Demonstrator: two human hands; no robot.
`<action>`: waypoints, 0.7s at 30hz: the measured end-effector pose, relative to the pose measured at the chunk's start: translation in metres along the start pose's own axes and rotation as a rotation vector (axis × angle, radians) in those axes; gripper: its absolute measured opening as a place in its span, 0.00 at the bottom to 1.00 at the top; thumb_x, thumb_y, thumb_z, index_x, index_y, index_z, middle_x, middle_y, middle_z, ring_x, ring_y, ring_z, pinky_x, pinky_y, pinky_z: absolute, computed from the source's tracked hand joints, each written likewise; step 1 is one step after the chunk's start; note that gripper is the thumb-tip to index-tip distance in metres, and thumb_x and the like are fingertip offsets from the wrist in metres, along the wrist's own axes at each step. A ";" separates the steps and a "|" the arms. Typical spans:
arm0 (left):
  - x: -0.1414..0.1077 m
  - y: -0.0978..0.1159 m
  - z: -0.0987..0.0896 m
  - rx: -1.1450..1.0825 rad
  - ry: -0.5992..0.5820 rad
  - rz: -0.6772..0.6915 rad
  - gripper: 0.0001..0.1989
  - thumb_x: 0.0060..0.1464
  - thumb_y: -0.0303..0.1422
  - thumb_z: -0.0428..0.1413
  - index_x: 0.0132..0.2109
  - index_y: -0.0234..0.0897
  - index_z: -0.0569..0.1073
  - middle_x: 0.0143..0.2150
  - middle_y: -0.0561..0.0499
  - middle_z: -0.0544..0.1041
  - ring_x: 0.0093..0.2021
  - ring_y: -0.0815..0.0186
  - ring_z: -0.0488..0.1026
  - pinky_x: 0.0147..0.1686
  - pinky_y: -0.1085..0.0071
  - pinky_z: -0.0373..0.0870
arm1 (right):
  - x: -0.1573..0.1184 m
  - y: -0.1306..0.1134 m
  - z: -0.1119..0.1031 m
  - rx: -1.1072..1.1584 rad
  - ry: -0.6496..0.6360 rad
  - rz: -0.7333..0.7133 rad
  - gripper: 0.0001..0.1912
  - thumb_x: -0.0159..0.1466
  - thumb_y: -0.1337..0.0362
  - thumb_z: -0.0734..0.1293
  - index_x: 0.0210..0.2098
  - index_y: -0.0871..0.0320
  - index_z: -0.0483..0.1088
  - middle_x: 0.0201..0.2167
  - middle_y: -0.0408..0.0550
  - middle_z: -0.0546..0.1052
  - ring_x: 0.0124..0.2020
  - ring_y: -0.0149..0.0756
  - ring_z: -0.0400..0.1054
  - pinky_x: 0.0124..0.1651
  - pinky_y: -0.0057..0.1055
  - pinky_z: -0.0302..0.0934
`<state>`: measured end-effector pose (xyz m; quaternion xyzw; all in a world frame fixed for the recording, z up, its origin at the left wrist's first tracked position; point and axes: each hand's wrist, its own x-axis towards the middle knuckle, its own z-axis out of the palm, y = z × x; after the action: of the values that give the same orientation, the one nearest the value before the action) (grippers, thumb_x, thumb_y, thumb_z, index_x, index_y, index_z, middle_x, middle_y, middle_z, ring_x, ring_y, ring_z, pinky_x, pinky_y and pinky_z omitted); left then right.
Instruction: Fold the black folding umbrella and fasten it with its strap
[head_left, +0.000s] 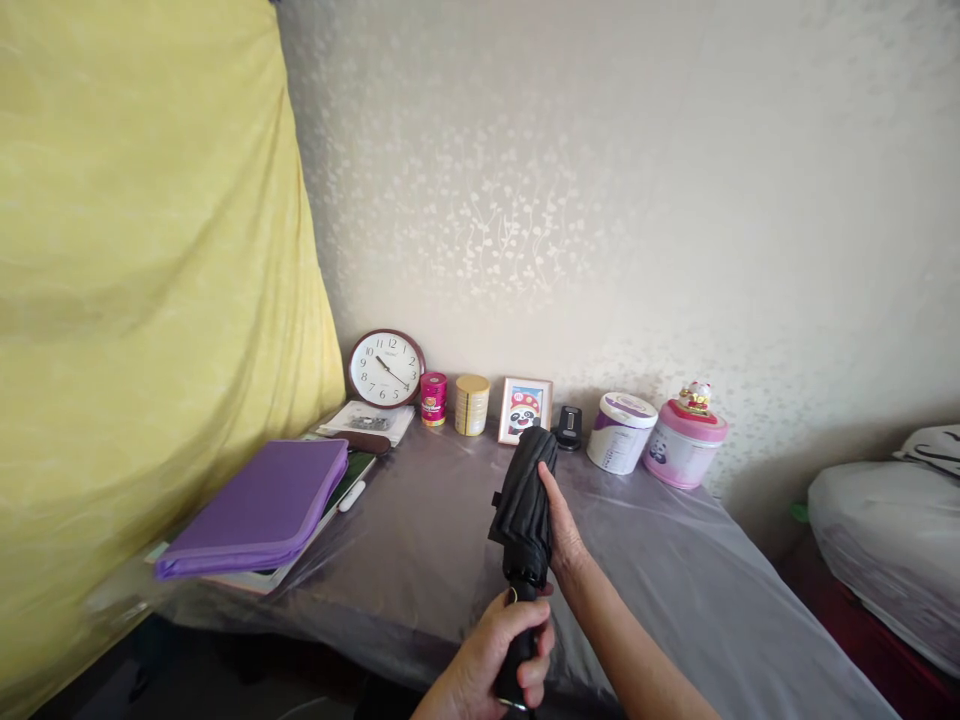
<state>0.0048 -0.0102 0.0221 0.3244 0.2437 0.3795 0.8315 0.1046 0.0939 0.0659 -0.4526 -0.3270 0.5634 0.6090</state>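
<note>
A folded black umbrella (525,505) points up and away from me above the front of the table. Its black handle (517,655) is wrapped by the fingers of my left hand (491,640), with the thumb lying across the upper end near a small button. My right hand (564,530) holds the folded canopy from its right side. The right thumb or finger shows along the cloth, while most of that hand's fingers are hidden behind the umbrella. Past the umbrella's tip stands a framed panda picture (524,408).
Along the wall stand a round clock (386,368), a pink can (433,398), a yellow-lidded can (472,405), a black device (569,427), a white-and-purple tub (622,432) and a pink tub (685,447) topped by a cat figurine (696,397). A purple folder (259,505) lies left, beside a yellow curtain (150,250).
</note>
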 end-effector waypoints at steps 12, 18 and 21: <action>0.023 -0.028 -0.015 0.720 0.461 0.035 0.23 0.51 0.41 0.50 0.52 0.38 0.56 0.17 0.62 0.64 0.11 0.69 0.60 0.14 0.73 0.57 | 0.004 0.018 -0.003 -0.025 0.016 -0.072 0.29 0.49 0.47 0.70 0.45 0.55 0.62 0.22 0.40 0.73 0.20 0.34 0.70 0.22 0.29 0.66; 0.022 -0.033 -0.033 1.045 0.690 0.159 0.26 0.50 0.35 0.53 0.55 0.33 0.57 0.34 0.44 0.74 0.35 0.59 0.73 0.35 0.68 0.63 | 0.002 0.022 0.002 -0.077 0.098 -0.134 0.29 0.47 0.49 0.71 0.44 0.56 0.63 0.22 0.39 0.73 0.21 0.33 0.70 0.24 0.28 0.67; 0.016 -0.026 -0.030 1.088 0.647 0.162 0.27 0.51 0.36 0.51 0.56 0.32 0.55 0.36 0.43 0.74 0.31 0.61 0.73 0.31 0.69 0.63 | 0.000 0.021 0.004 -0.043 0.112 -0.091 0.30 0.46 0.49 0.72 0.43 0.56 0.62 0.20 0.38 0.72 0.19 0.34 0.69 0.22 0.29 0.66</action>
<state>0.0069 -0.0004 -0.0197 0.5866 0.6149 0.3419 0.4010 0.0931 0.0938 0.0478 -0.4809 -0.3245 0.5020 0.6414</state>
